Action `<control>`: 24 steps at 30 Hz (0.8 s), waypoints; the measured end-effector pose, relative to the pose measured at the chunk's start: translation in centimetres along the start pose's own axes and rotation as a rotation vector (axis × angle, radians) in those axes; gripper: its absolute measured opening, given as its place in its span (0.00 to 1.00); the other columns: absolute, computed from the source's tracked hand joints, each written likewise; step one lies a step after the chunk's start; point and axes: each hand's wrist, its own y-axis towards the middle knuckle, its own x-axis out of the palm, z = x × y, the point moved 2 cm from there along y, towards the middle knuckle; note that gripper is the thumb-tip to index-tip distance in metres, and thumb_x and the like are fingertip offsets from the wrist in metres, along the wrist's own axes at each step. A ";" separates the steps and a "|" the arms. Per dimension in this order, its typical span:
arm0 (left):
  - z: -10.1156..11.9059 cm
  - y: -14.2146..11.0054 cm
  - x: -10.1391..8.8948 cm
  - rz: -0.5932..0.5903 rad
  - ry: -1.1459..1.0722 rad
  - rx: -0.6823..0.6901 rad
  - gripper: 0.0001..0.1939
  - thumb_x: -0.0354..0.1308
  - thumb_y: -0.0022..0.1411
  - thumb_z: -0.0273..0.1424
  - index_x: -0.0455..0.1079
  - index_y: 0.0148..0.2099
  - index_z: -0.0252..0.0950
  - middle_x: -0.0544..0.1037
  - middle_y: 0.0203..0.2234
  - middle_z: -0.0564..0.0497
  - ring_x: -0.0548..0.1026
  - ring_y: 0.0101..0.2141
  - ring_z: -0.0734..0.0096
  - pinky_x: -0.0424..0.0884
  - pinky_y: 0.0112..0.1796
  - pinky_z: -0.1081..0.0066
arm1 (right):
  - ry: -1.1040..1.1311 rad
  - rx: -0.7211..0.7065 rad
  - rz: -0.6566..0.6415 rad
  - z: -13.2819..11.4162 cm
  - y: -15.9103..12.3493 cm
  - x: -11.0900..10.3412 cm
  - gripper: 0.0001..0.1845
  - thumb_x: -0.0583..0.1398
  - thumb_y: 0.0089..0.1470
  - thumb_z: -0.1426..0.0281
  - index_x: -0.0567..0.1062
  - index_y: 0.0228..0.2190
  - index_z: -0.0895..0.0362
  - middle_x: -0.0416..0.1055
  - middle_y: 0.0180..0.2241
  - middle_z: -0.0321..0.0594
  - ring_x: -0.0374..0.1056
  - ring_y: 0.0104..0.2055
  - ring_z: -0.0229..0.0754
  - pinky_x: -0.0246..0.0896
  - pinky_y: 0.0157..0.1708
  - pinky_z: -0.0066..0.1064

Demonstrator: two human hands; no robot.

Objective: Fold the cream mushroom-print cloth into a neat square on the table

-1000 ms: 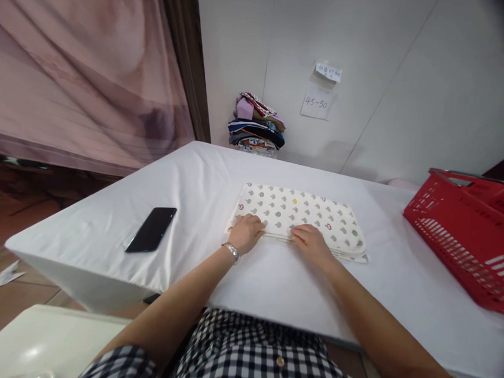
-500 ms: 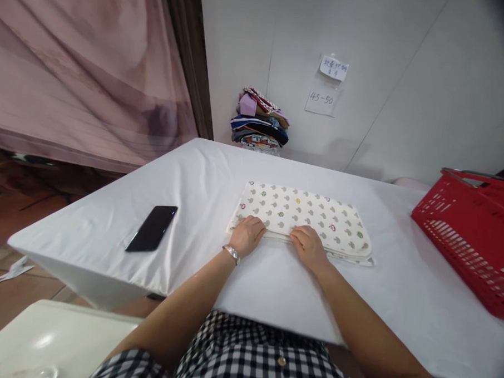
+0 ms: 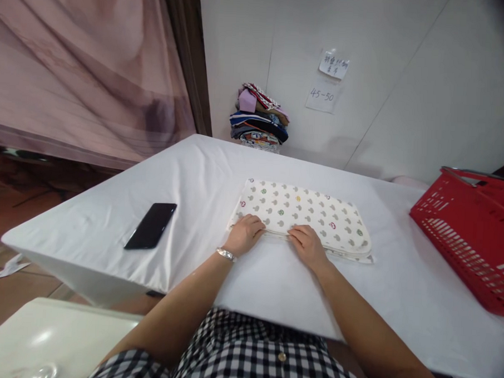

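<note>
A folded white cloth (image 3: 303,213) with small grey, green, red and yellow mushroom-like prints lies flat on the white-covered table (image 3: 268,290). Its layers show along the near edge and at the right corner. My left hand (image 3: 245,234) grips the near edge towards its left end, fingers bent over the fabric. A little to the right, my right hand (image 3: 307,244) pinches the same edge between thumb and fingers. A short stretch of cloth edge shows between the two hands. A silver bracelet (image 3: 226,255) circles my left wrist.
A black phone (image 3: 151,226) lies on the table at the left. At the right stands a red plastic basket (image 3: 467,237). Folded clothes (image 3: 260,119) are stacked beyond the far edge, against the wall. Below left is a white stool-like surface (image 3: 57,336).
Both hands stay on the near edge of the cloth. My right hand has shifted very slightly left. The whole view has moved a little.
</note>
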 end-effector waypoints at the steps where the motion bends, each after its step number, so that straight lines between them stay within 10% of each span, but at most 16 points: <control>1: 0.0 0.0 0.0 0.013 0.003 -0.001 0.11 0.49 0.65 0.32 0.72 0.37 0.38 0.74 0.32 0.49 0.68 0.37 0.67 0.65 0.39 0.66 | 0.006 0.008 0.013 0.0 0.0 0.0 0.11 0.53 0.59 0.69 0.76 0.38 0.53 0.72 0.37 0.43 0.65 0.41 0.44 0.62 0.41 0.38; 16: 0.8 -0.1 -0.3 -0.035 0.153 0.002 0.13 0.50 0.64 0.29 0.72 0.30 0.38 0.73 0.30 0.50 0.66 0.35 0.67 0.60 0.37 0.66 | -0.065 -0.032 -0.069 -0.8 0.3 0.0 0.15 0.51 0.60 0.69 0.77 0.37 0.53 0.71 0.37 0.43 0.64 0.39 0.45 0.59 0.39 0.38; 24: 0.7 0.4 -0.6 0.054 0.225 -0.010 0.14 0.47 0.65 0.30 0.73 0.33 0.38 0.74 0.32 0.49 0.66 0.36 0.66 0.60 0.37 0.64 | -0.142 0.004 0.086 -0.6 0.9 0.1 0.13 0.52 0.60 0.71 0.77 0.37 0.54 0.70 0.37 0.43 0.63 0.40 0.44 0.56 0.40 0.38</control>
